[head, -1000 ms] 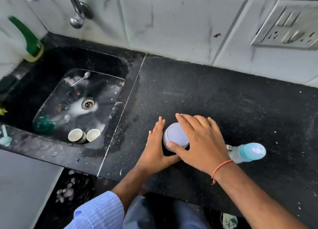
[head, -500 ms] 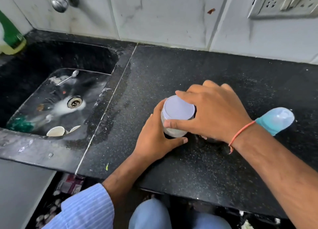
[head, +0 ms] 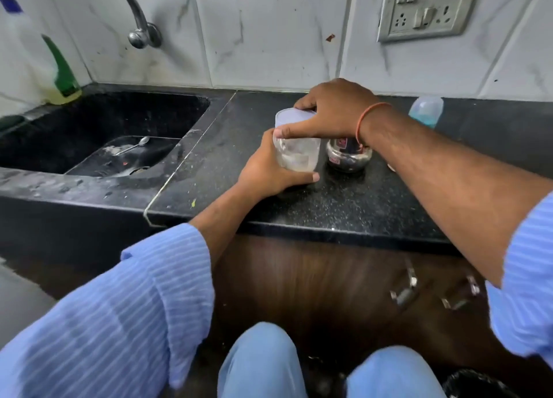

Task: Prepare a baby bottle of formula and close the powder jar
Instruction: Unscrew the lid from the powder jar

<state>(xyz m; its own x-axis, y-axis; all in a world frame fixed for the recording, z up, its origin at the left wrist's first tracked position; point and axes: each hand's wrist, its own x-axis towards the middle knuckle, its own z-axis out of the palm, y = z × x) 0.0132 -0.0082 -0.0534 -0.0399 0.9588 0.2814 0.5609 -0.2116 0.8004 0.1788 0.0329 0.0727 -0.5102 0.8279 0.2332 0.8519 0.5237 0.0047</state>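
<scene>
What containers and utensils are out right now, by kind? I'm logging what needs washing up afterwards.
Clear jar with lid: 1
Steel pot: 1
Baby bottle: 1
Dish soap bottle: 1
Spoon in the sink: 1
Total: 5

White marble-look wall tiles back a black speckled counter and sink.
</scene>
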